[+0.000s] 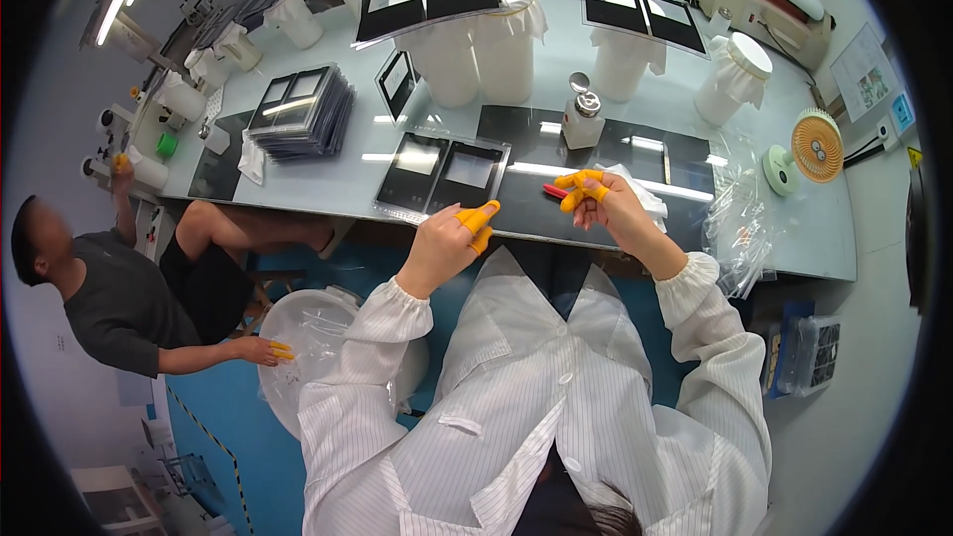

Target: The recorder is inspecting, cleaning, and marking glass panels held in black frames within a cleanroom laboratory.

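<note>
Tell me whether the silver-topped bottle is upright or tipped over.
Upright. The silver-topped bottle rests on its base on the dark mat, with its metal top uppermost.

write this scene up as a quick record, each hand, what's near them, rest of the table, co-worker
left hand: yellow finger cots on, near the front edge of the table; nothing clearly held
right hand: yellow finger cots on, small red object between its fingers
near left hand: black two-window panel
near right hand: white cloth, bottle
farther off: panel stack, orange-and-green fan
co-worker: seated at left
</note>
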`<action>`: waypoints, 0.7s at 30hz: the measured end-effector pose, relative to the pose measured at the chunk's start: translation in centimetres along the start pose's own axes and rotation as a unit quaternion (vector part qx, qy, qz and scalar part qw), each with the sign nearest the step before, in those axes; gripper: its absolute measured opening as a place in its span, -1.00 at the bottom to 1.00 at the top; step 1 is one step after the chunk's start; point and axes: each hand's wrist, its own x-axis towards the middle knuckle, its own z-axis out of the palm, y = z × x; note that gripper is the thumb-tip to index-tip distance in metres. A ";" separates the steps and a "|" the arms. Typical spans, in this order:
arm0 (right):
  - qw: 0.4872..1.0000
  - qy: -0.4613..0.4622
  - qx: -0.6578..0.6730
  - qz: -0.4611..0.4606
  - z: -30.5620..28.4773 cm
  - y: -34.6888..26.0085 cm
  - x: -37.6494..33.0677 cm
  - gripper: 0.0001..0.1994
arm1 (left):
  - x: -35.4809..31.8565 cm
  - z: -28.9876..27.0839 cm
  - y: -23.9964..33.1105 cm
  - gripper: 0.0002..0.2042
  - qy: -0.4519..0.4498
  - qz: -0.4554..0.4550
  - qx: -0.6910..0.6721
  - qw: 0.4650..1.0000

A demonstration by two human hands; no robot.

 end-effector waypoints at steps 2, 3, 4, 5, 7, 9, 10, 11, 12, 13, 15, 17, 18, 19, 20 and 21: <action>1.000 0.003 0.003 -0.001 0.2 -0.1 0.1 -0.73 | 0.9 0.2 0.8 -0.51 0.026 0.009 -0.005 1.000; 1.000 0.007 0.007 0.000 0.4 -0.1 0.1 -0.73 | 0.1 2.0 -0.1 -0.43 -0.067 -0.063 0.004 0.996; 1.000 0.008 0.008 -0.002 0.5 -0.2 -0.1 -0.73 | -0.2 2.6 -0.2 -0.43 -0.067 -0.060 0.004 0.996; 1.000 0.003 -0.010 -0.001 0.7 -0.2 -0.3 -0.73 | -0.5 3.3 -0.3 -0.42 -0.062 -0.046 0.027 0.997; 1.000 0.003 -0.026 0.003 0.7 -0.1 -0.4 -0.73 | -1.0 3.9 0.2 -0.48 -0.075 -0.017 0.081 0.994; 1.000 0.007 -0.020 0.013 0.3 0.3 -0.5 -0.75 | -0.9 3.6 0.4 -0.48 -0.052 0.001 0.068 0.996; 1.000 0.005 -0.022 0.014 0.3 0.2 -0.6 -0.75 | -0.8 3.4 0.0 -0.49 -0.023 0.013 0.062 0.998; 1.000 0.006 -0.008 0.009 0.4 0.0 -0.9 -0.74 | -0.8 3.1 -0.7 -0.52 -0.039 -0.003 0.040 0.998; 1.000 0.007 0.006 0.003 0.4 -0.2 -1.3 -0.74 | -0.8 3.0 -0.8 -0.52 -0.037 -0.005 0.040 0.998; 1.000 0.005 0.004 0.004 0.4 -0.3 -1.6 -0.74 | -0.5 1.9 -0.5 -0.54 -0.050 -0.029 0.016 0.998; 0.991 -0.067 0.054 -0.105 0.4 -0.5 -2.6 -0.66 | -0.5 1.6 -0.4 -0.56 -0.061 -0.055 -0.008 0.997; 0.952 -0.172 0.164 -0.192 2.3 -3.1 -5.7 -0.61 | -1.4 2.1 -0.9 -0.60 -0.018 -0.046 -0.036 0.998; 0.896 -0.248 0.182 -0.322 3.4 -4.3 -7.4 -0.58 | -1.3 2.0 -0.9 -0.60 -0.011 -0.054 -0.033 0.998; 0.801 -0.416 0.212 -0.376 3.8 -6.8 -9.1 -0.71 | -1.5 1.8 -0.7 -0.62 -0.025 -0.071 -0.040 0.996; 0.739 -0.491 0.170 -0.428 4.6 -10.3 -12.9 -0.84 | -0.5 1.9 -0.1 -0.64 -0.046 -0.061 -0.062 0.995; 0.694 -0.549 0.197 -0.421 4.6 -11.5 -16.1 -0.89 | -0.9 2.3 -0.4 -0.66 -0.054 -0.078 -0.070 0.993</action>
